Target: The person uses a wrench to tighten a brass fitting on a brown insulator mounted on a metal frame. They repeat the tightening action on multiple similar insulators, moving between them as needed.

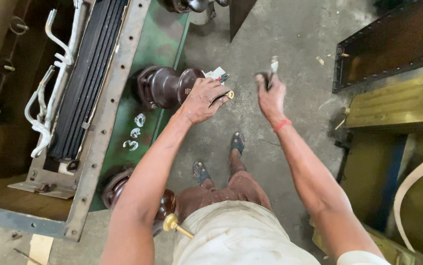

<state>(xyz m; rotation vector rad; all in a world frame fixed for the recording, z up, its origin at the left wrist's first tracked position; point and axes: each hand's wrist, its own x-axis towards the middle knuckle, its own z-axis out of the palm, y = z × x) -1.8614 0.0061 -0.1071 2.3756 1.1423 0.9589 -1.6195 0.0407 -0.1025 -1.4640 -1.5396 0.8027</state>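
My left hand [203, 99] grips the outer end of a dark brown ribbed insulator bushing [165, 87] that sticks out sideways from the green side of a tank [158, 44]. A brass stud tip [230, 94] shows past my fingers, with a small white and red piece [217, 74] just above the hand. My right hand [270, 93] is raised beside it, closed around a slim metal tool [273, 66] that points up. A red band circles that wrist.
A second brown bushing with a brass stud [172, 223] juts out lower down near my hip. The open tank top [86, 73] shows dark windings and grey leads. A dark flanged panel [393, 41] and yellow-green frame [393, 103] lie right. My sandalled feet stand on grey concrete floor [270, 29].
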